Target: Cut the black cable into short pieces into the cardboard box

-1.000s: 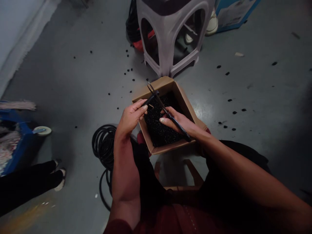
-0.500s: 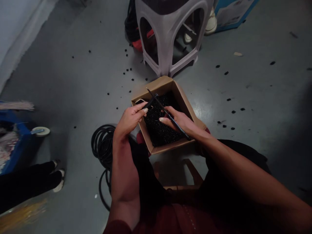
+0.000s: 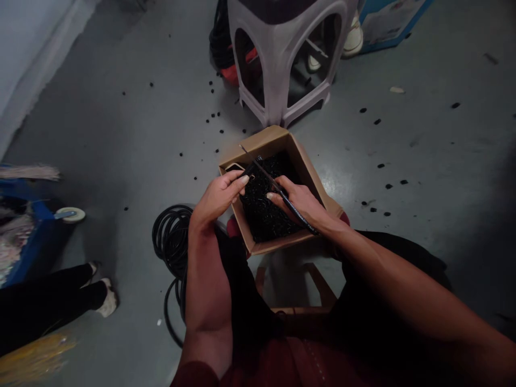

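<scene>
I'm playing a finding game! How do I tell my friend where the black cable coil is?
Find the pale plastic stool on the grey floor. Right in front of it sits a cardboard box full of black bits. Beside the box, by the person's left arm, lies the coil of black cable: one big round loop, not like the tiny black pieces scattered around.

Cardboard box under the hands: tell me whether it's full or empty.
Partly full: the cardboard box holds a heap of small black pieces, covering most of its floor and lying below its rim.
</scene>
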The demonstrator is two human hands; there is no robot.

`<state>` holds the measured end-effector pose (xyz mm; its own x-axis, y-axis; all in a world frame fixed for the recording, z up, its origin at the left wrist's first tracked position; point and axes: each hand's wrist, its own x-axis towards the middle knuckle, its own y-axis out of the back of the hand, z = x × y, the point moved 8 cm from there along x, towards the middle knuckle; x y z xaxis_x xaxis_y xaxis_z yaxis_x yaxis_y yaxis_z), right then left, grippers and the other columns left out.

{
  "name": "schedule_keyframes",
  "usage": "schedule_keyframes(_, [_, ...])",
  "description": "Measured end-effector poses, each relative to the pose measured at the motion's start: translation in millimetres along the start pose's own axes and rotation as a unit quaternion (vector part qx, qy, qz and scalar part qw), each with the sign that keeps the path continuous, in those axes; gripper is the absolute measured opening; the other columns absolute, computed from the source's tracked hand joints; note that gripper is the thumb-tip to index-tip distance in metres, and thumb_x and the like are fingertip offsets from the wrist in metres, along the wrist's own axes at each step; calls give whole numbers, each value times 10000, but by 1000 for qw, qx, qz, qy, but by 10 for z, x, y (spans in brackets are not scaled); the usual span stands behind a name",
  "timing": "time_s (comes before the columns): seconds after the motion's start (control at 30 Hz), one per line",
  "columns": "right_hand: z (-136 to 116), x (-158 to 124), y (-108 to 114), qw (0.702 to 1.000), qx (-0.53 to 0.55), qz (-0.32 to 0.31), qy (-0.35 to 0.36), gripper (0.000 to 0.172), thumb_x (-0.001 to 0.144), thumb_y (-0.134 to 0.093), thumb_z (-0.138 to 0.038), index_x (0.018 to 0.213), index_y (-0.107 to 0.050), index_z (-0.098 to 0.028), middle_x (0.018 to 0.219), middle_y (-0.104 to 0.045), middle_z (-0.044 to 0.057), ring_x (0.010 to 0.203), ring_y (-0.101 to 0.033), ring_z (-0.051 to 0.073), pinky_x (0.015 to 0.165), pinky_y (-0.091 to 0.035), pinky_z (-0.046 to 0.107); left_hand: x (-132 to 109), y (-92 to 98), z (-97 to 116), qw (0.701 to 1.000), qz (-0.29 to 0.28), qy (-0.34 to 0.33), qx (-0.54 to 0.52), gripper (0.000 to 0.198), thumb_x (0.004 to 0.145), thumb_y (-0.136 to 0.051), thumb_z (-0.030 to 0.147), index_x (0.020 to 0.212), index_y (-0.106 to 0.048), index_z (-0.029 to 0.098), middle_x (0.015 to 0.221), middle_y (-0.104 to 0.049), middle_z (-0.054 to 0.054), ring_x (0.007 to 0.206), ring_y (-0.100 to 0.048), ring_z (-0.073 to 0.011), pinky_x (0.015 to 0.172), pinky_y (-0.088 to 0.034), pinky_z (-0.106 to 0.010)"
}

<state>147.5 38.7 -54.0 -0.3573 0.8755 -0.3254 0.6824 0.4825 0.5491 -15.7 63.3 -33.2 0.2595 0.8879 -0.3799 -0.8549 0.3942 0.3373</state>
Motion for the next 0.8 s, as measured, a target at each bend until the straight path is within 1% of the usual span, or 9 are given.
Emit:
schedule_keyframes(0.07, [5,-2,-10,1000,-12,-2,-7,267,887,-446,-444,1007,-516,-216,784,-619,52,712,-588,216,614,-348,282,-5,-23,30,1000,-9,-2,-4,372,902,-469,484,946,-624,149,680,-505,17,509,-377,-53,491,-310,-206])
schedule_keyframes(0.13, [15,-7,-21,1000,-22,-4,-12,269,887,-449,-447,1009,-521,-218,768,-617,48,706,-592,218,602,-343,275,-11,-26,42,1000,-9,0,-5,381,910,-447,495,906,-607,150,665,-493,20,502,-377,-54,486,-307,-207])
schedule_keyframes(0.27, [15,-15,-28,999,-41,-1,-7,295,897,-438,-461,1037,-526,-217,765,-622,54,706,-600,227,586,-328,271,-15,-3,12,1000,1,9,-2,351,900,-469,483,888,-588,153,664,-489,27,503,-378,-54,492,-307,-206])
schedule_keyframes(0.43, [12,-22,-38,999,-49,-8,-14,311,900,-438,-473,1051,-535,-219,790,-637,59,715,-604,227,592,-335,270,-17,11,-11,1000,0,16,9,338,893,-473,467,782,-542,156,688,-511,18,525,-395,-56,519,-328,-208])
schedule_keyframes(0.53, [28,-20,-67,998,-57,-17,-11,302,902,-430,-469,1036,-527,-217,799,-637,58,705,-597,222,594,-339,273,-34,24,-5,999,-3,27,33,336,893,-463,462,775,-540,156,674,-502,24,525,-390,-57,527,-325,-210])
schedule_keyframes(0.67, [66,-13,-130,998,-50,-29,2,286,897,-440,-468,1005,-517,-215,854,-647,62,728,-596,214,608,-358,274,-68,34,-8,994,-8,50,93,331,888,-444,438,759,-560,156,647,-504,24,529,-400,-68,535,-326,-214])
schedule_keyframes(0.8, [100,-13,-214,998,3,-66,-19,318,893,-449,-476,1041,-517,-203,883,-656,64,767,-606,212,640,-394,280,-74,23,16,987,2,48,152,288,868,-452,372,825,-628,148,655,-541,7,568,-449,-92,560,-350,-225])
